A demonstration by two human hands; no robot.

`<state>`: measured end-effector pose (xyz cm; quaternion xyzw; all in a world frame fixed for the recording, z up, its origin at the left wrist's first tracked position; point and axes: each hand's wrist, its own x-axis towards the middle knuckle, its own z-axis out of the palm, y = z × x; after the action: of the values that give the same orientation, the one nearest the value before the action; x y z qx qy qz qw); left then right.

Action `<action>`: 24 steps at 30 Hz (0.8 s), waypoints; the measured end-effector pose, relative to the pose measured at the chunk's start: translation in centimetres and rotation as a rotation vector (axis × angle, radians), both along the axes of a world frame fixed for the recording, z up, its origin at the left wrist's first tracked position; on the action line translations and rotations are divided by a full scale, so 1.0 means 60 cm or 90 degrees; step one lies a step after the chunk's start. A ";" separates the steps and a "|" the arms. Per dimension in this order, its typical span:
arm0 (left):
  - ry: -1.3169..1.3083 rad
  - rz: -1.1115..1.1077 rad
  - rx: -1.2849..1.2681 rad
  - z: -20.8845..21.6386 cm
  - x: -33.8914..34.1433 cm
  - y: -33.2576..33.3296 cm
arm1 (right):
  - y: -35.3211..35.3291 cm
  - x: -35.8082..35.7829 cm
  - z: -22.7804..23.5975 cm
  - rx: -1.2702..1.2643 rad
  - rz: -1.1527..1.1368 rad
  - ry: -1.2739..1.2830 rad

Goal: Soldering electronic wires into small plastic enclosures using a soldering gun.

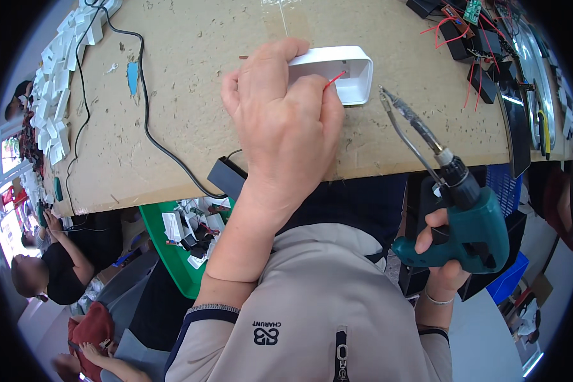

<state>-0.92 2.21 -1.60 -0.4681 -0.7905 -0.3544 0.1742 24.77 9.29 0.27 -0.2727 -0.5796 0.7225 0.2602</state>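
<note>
My left hand (283, 111) is closed round a white plastic case (361, 76), whose open side shows its hollow inside. A short red wire (337, 78) sticks out between the fingertips of this hand, over the case's opening. The left part of the case is hidden behind my fingers. In my right hand (424, 239) is a teal pistol-shaped soldering gun (484, 232), gripped by its handle. Its long metal tip, with a thin feed tube alongside, points up and left and ends just right of the case, apart from it.
A black cable (145, 108) runs over the worn table (191, 57) to a black block (226, 175) at the near edge. White cases (60, 83) pile up at left. Black parts with red wires (471, 44) lie far right. A green bin (165, 254) sits below; co-workers (67, 267) sit left.
</note>
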 end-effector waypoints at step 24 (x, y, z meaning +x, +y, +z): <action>0.015 0.047 -0.087 0.014 0.005 0.013 | -0.050 -0.042 0.031 -0.020 -0.073 -0.129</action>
<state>-0.65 3.01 -0.75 -0.4538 -0.8274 -0.2871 0.1642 22.26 6.27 2.15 -0.3810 -0.5748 0.6844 0.2366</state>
